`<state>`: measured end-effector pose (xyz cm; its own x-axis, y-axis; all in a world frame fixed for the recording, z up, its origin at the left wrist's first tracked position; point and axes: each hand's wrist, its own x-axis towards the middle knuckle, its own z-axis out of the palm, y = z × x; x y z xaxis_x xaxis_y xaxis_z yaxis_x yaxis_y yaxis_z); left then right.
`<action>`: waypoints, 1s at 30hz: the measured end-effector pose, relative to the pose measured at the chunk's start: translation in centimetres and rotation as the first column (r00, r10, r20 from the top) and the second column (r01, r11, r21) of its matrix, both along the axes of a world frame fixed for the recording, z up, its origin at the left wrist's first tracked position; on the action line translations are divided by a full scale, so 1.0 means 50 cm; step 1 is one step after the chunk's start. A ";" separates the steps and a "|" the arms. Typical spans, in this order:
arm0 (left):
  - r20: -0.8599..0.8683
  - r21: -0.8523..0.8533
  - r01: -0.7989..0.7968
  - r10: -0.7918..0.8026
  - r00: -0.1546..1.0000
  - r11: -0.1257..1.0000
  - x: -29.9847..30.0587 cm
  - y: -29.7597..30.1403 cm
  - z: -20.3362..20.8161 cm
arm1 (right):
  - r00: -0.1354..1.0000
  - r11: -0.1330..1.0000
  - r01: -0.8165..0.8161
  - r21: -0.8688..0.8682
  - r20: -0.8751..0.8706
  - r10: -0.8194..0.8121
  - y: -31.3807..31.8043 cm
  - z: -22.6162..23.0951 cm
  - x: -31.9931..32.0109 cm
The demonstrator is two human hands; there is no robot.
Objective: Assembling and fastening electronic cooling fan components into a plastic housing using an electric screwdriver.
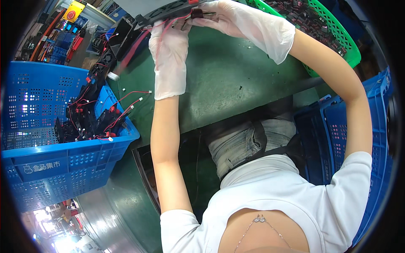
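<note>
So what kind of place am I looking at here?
Most likely a factory assembly bench: a green work table, a blue crate of black fan units with red wires, and a green basket of small parts.

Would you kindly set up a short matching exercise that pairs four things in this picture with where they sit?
Things:
1. blue crate
2. green basket
3. black fan part
4. yellow box with red button

Places:
A. top right, beyond the right hand
B. far upper left corner
C. to the person's left, holding black parts with red wires
D. between both gloved hands, the left hand beneath it

Pairs: 1-C, 2-A, 3-D, 4-B
</note>
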<state>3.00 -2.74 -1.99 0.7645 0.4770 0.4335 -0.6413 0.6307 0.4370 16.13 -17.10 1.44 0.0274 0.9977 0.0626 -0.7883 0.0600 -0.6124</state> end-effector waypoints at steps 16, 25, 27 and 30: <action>-0.348 0.183 -0.234 0.285 0.893 0.955 -0.022 -0.028 0.044 | 0.948 0.956 0.293 -0.034 0.139 -0.286 0.035 -0.018 0.049; -0.339 0.303 -0.237 0.337 0.878 0.923 -0.038 -0.047 0.057 | 0.918 0.928 0.357 -0.105 0.223 -0.328 0.043 -0.013 0.049; -0.327 0.289 -0.217 0.310 0.893 0.932 -0.033 -0.029 0.050 | 0.916 0.925 0.358 -0.129 0.240 -0.321 0.033 -0.005 0.041; -0.334 0.288 -0.206 0.299 0.894 0.935 -0.028 -0.021 0.042 | 0.897 0.929 0.370 -0.019 0.270 -0.351 0.012 0.006 0.028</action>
